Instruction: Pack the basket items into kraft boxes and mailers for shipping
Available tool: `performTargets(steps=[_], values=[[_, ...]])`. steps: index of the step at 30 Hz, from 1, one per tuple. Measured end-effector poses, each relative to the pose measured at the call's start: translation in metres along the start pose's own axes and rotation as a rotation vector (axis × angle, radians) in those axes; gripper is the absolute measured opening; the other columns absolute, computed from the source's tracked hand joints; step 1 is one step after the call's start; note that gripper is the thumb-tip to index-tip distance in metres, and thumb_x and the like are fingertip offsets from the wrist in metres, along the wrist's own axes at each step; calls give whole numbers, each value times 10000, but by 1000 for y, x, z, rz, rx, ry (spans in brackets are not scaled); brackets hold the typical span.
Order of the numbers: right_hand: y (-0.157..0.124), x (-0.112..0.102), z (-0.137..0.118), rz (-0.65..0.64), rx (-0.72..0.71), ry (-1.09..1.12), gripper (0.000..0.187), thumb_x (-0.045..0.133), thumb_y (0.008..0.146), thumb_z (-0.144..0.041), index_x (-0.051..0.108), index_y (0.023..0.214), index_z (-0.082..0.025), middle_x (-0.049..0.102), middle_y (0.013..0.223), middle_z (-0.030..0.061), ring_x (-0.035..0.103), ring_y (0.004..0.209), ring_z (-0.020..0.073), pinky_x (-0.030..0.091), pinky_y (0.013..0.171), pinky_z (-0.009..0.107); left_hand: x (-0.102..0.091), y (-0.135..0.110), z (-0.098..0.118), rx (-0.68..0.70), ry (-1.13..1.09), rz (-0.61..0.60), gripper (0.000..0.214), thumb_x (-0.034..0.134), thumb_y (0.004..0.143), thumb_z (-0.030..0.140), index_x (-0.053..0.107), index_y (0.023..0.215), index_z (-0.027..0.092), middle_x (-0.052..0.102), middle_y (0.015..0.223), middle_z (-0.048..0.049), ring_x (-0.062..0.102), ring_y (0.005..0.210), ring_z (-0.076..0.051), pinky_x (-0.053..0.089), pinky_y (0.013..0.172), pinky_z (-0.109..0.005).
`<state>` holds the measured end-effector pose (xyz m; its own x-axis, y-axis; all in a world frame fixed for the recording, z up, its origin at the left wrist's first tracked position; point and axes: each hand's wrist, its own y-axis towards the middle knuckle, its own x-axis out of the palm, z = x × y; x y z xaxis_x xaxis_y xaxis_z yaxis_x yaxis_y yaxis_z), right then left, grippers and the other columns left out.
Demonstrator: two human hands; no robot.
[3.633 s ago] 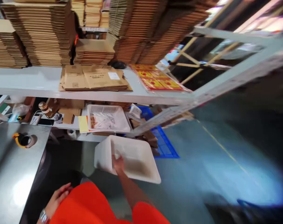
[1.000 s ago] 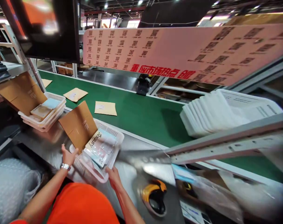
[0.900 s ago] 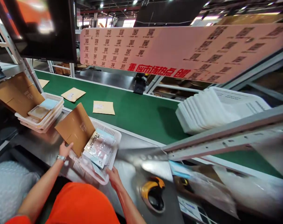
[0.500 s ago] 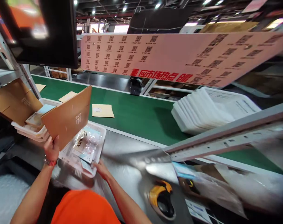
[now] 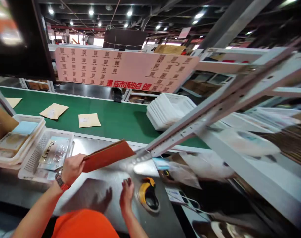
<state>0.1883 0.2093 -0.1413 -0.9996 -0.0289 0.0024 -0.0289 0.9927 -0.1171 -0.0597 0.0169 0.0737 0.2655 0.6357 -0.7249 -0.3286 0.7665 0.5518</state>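
Observation:
My left hand [image 5: 73,168], with a watch on its wrist, grips one end of a flat brown cardboard carton [image 5: 109,156] and holds it above the metal worktop [image 5: 91,188]. My right hand [image 5: 127,193] hovers over the worktop with its fingers apart and slightly curled, holding nothing. Just right of it lies a yellow-and-black rounded tool [image 5: 149,195]. Left of my left hand stands a white plastic basket [image 5: 33,162], and inside it is a clear-wrapped package [image 5: 53,150] with "beauty" lettering.
Another white basket [image 5: 36,132] at far left holds boxes and cardboard. Beyond the worktop runs a green conveyor belt [image 5: 118,115] carrying paper envelopes [image 5: 89,120] and stacked white baskets [image 5: 165,110]. A slanted metal post [image 5: 175,135] rises at right, beside plastic bags [image 5: 185,172].
My left hand has carried the carton rightward from over the baskets and tilted it lower. My right hand has let go of the basket and moved right. The view has swung right.

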Motion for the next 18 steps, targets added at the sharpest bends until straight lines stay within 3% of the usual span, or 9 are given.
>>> performTargets(steps=[1, 3, 6, 8, 10, 13, 15, 18], values=[[11, -23, -16, 99, -39, -2, 866, 658, 766, -803, 569, 1430, -256, 596, 1538, 148, 489, 1515, 400, 392, 1265, 654, 11, 5, 4, 43, 32, -85, 276, 489, 1085, 200, 765, 1074, 216, 783, 880, -46, 740, 781, -183, 541, 705, -267], [22, -58, -50, 136, -165, 21, 842, 675, 823, -750, 539, 1495, -261, 549, 1627, 132, 456, 1569, 348, 355, 1315, 570, 33, 16, 14, 114, 89, -270, 214, 549, 1069, 192, 760, 1037, 208, 777, 882, -49, 736, 786, -190, 538, 700, -272], [19, -77, -94, -106, -360, -7, 691, 712, 874, -699, 681, 1394, -245, 697, 1486, 136, 622, 1411, 331, 484, 1202, 503, 65, 27, 28, 205, 99, -506, 148, 625, 1045, 178, 748, 964, 197, 775, 916, -65, 751, 857, -210, 574, 761, -296], [11, -74, -108, -240, -292, -92, 547, 745, 865, -711, 808, 1126, -235, 823, 1161, 119, 739, 1111, 311, 577, 1000, 444, 81, 28, 35, 254, 55, -584, 117, 676, 1013, 154, 749, 933, 199, 779, 899, -70, 766, 1032, -254, 606, 951, -373], [2, -69, -109, -258, -153, -123, 507, 768, 839, -739, 815, 864, -235, 806, 865, 76, 718, 848, 269, 577, 822, 397, 90, 22, 36, 217, 37, -518, 36, 747, 977, 191, 768, 1002, 207, 804, 980, -99, 700, 1295, -336, 513, 1186, -559], [-10, -66, -99, -217, -74, -78, 546, 768, 815, -780, 791, 758, -237, 755, 766, 44, 670, 778, 247, 546, 765, 378, 91, 4, 23, -45, 98, -186, 456, 828, 929, 414, 726, 1309, 183, 694, 1443, -227, 410, 1597, -473, 267, 1296, -781], [-14, -68, -94, -224, -77, -62, 543, 762, 828, -777, 806, 809, -237, 769, 819, 49, 684, 832, 256, 551, 803, 387, 86, -9, 9, -239, 142, 3, 657, 800, 926, 529, 657, 1426, 128, 513, 1626, -291, 278, 1647, -521, 232, 1295, -799], [-14, -72, -90, -245, -77, -29, 512, 782, 845, -735, 807, 958, -236, 816, 957, 75, 728, 952, 286, 578, 928, 435, 74, -20, -16, -375, 120, 52, 584, 736, 950, 555, 686, 1349, 131, 550, 1544, -272, 425, 1563, -469, 352, 1280, -710]])
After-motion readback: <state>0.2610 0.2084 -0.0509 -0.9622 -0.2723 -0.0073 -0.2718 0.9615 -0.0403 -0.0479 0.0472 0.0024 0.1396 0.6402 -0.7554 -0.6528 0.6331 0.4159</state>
